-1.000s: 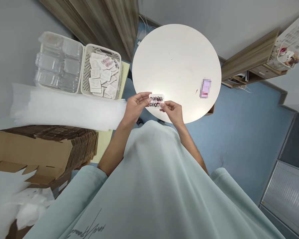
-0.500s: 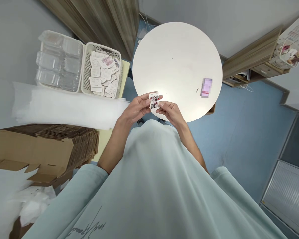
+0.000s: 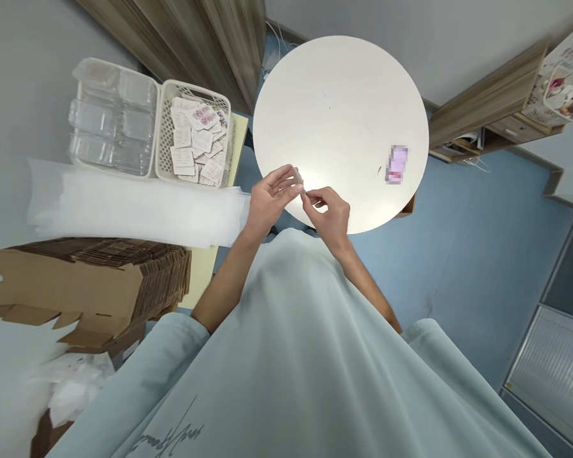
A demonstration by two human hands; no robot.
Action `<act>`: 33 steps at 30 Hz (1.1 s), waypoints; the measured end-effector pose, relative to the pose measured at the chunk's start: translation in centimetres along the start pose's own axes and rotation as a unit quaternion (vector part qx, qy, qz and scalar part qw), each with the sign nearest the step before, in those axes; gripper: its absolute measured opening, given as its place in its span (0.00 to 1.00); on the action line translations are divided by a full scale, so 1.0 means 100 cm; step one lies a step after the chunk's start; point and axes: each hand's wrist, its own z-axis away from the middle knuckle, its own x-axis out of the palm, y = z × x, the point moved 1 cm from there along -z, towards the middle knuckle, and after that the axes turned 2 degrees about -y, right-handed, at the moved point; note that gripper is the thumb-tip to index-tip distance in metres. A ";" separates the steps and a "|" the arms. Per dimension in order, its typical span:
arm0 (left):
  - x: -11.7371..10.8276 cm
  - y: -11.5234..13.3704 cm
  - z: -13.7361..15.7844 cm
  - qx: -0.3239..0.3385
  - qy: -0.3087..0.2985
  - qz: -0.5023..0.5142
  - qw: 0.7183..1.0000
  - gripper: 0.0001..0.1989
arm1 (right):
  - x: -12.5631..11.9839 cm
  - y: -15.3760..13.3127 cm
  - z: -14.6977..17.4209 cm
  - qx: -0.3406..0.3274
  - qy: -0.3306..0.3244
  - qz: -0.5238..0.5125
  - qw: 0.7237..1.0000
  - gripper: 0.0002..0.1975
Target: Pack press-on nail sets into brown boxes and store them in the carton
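Close to the near edge of the round white table [image 3: 338, 114], both hands meet at a small white card of decorated press-on nails [image 3: 298, 178]. The card is turned nearly edge-on, so its two rows of nails are hidden. My left hand [image 3: 271, 198] has it between thumb and fingers. Thumb and fingertips of my right hand [image 3: 330, 215] pinch at the card's lower right edge. Whether they hold the card itself or a single nail is too small to tell.
At left stand a basket of white cards [image 3: 229, 143] and a bin of clear plastic boxes [image 3: 112, 121]. White sheets [image 3: 138, 207] and folded cardboard boxes [image 3: 71, 286] lie nearer. A blurred purple item [image 3: 397, 164] rests on the table. Wooden shelving [image 3: 496, 105] stands at right.
The card has tilted from facing me, nails showing, to nearly edge-on. My left hand has turned upright and risen slightly; my right hand's fingers have curled into a pinch at the card's edge.
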 end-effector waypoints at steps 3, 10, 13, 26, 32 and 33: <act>-0.004 -0.003 -0.001 0.006 0.023 -0.018 1.000 0.39 | -0.005 0.004 -0.003 0.022 0.022 -0.025 0.999 0.19; -0.016 -0.009 -0.005 0.005 0.051 -0.015 0.999 0.29 | -0.013 0.016 -0.012 0.113 -0.041 -0.136 0.983 0.26; -0.017 -0.002 -0.005 0.001 0.040 -0.015 0.999 0.29 | -0.012 0.018 -0.013 0.107 -0.042 -0.138 0.984 0.27; -0.031 0.008 -0.005 -0.158 -0.071 0.048 0.984 0.42 | -0.014 0.015 -0.014 -0.075 -0.028 -0.008 0.997 0.24; -0.034 0.012 -0.001 -0.152 -0.099 0.089 0.979 0.32 | -0.018 0.025 -0.016 -0.057 -0.034 -0.012 0.998 0.23; -0.035 0.012 -0.001 -0.152 -0.101 0.098 0.978 0.30 | -0.019 0.025 -0.017 -0.048 -0.037 -0.016 0.998 0.23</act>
